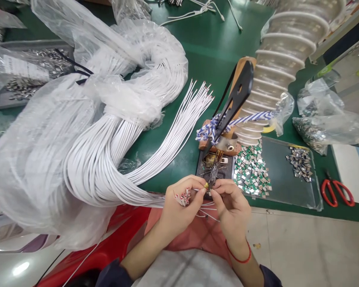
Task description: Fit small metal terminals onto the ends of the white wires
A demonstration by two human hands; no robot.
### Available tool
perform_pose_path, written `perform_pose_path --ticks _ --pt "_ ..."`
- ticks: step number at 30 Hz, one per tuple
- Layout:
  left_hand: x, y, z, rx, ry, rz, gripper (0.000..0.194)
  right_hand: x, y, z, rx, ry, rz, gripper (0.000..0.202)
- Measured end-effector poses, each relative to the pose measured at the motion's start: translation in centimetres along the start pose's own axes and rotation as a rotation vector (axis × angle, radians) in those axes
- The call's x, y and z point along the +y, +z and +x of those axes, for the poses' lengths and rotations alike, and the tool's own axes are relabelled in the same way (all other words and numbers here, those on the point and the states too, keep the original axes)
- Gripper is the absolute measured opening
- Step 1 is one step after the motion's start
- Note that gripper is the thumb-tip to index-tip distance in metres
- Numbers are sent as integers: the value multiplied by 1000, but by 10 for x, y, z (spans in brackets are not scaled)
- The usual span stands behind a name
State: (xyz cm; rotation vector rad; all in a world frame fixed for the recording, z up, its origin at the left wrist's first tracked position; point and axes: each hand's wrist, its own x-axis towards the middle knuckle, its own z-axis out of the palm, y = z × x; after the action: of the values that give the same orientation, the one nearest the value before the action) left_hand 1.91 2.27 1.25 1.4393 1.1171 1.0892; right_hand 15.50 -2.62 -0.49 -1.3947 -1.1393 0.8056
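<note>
My left hand (181,205) is closed around a bunch of thin white cables, whose stripped ends (184,197) with red and white wires poke out of the fist. Its thumb and forefinger pinch a wire end by a tiny yellow spot. Close beside it, my right hand (231,207) is closed in a pinch at the same point; the piece between those fingertips is too small to name. Just above both fingertips hangs the dark tip of a soldering iron (214,173), fixed to a stand (241,83) bound with blue-and-white cord. Loose white cables trail below my hands.
A big coil of white cables (92,159), partly in plastic, covers the left. Small green-and-metal connector boards (253,169) lie right of the iron, on a tray (283,191) with more metal connectors (300,163). Red-handled scissors (336,191) lie farther right. A ribbed hose (287,52) hangs overhead.
</note>
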Motion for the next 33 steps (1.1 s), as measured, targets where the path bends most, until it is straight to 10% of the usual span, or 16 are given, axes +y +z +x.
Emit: perform_pose_path --ticks 33 --pt "2 1 -1 -20 -109 -15 18 -11 -13 9 -343 -124 -301 20"
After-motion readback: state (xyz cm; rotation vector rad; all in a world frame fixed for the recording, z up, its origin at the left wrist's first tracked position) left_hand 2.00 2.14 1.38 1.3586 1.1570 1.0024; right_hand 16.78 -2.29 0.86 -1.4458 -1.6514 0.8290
